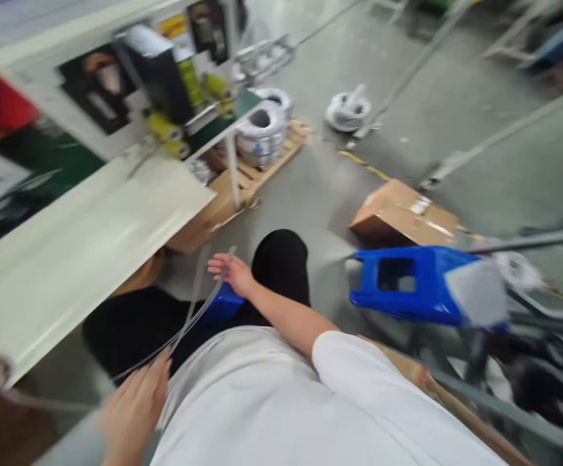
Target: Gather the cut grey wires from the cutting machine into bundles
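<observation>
Strands of thin pale cable (198,315) run between my hands in a loose curve above my lap. My left hand (138,401), blurred at the wrist, has its fingers pressed together on the strands at the lower left. Farther forward, near my right knee, my right hand (235,273) has the strands lying across its fingers and held there, with a short length sticking out beyond. Its fingertips point left, partly stretched. Another strand hangs from near the bench edge down to the bundle. Whether the strands are hollow tubing or solid cable cannot be made out.
A pale workbench (92,226) edges my left side, with yellow rolls (167,134) at its far end. White coils (262,133) stand on a wooden pallet (281,152). To the right are a blue plastic stool (393,285), a cardboard box (402,210) and metal bars.
</observation>
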Motion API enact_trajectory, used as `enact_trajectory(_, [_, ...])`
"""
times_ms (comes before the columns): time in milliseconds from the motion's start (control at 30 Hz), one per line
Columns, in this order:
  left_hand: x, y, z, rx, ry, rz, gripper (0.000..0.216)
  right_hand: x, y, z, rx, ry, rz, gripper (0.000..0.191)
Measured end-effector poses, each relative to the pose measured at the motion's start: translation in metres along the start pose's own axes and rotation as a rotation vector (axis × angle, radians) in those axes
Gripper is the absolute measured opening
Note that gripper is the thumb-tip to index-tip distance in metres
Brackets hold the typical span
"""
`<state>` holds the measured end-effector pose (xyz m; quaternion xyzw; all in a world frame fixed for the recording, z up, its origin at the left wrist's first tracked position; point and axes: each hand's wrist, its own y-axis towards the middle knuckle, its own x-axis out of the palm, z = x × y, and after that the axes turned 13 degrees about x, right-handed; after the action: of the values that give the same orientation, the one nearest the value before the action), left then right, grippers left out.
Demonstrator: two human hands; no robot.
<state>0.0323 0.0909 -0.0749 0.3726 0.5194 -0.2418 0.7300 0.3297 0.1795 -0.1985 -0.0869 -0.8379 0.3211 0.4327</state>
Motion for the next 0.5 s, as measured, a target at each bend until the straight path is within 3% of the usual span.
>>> enact_trajectory(100, [0.024, -0.014, 0.017, -0.128, 0.181, -0.132, 0.028, 0.001, 0.002, 0.004, 0.025, -0.010, -0.042, 0.028])
enact_trajectory(200, [0.039, -0.016, 0.022, -0.253, 0.115, -0.192, 0.027, 0.001, -0.001, 0.008, 0.041, -0.009, -0.016, 0.027])
enact_trajectory(367, [0.040, -0.021, 0.018, -0.389, 0.081, -0.201, 0.029, 0.001, -0.002, 0.010, 0.008, 0.008, 0.011, 0.029])
enact_trajectory(500, [0.042, -0.020, 0.010, -0.399, 0.110, -0.209, 0.029, 0.002, 0.000, 0.010, -0.029, 0.022, 0.043, 0.029])
